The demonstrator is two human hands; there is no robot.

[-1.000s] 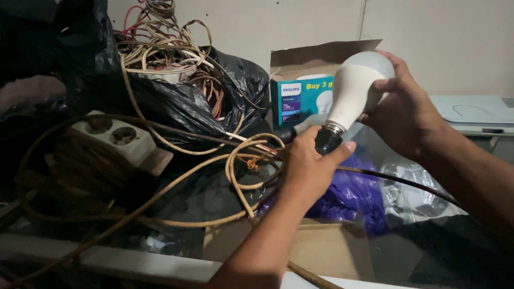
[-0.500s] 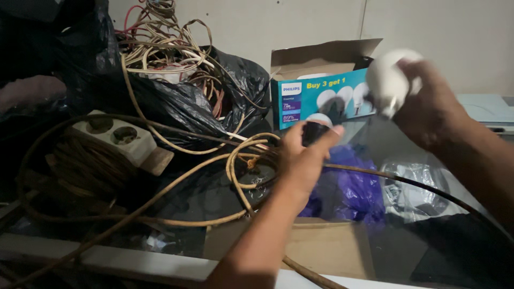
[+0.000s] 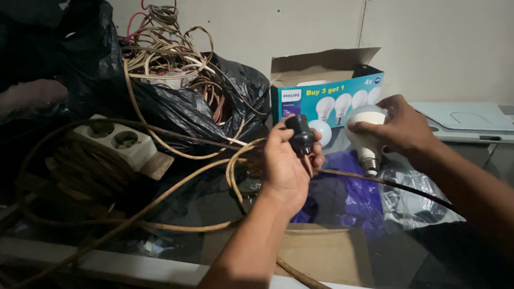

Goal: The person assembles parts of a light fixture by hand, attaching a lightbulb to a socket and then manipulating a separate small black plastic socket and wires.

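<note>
plain pale wall behind, and a cluttered dark desk (image 3: 342, 267) below it. taking the open cardboard bulb box (image 3: 326, 93) as the landmark: far to its left a black plastic bag (image 3: 176, 107) spills a tangle of thin wires (image 3: 166, 43), and lower left of that a cream double socket block (image 3: 115, 140) sits among loops of tan cable (image 3: 160, 200). just in front of the box and slightly left, the left hand (image 3: 286, 166) holds a black lamp socket (image 3: 300, 135) upright, fingers (image 3: 281, 134) wrapped around its body and the cord running out below the palm. right of that, in front of the box's right half, the right hand (image 3: 401, 131) grips a white bulb (image 3: 367, 136), fingers closed over the dome, metal screw base pointing down and clear of the socket. purple plastic (image 3: 348, 198) lies beneath both.

the bulb looks light and probably fragile at the dome, smooth enough to slip; holding it low around the widest part seems safest. the socket seems stiff and hard, best held by its body, not its springy cord.
</note>
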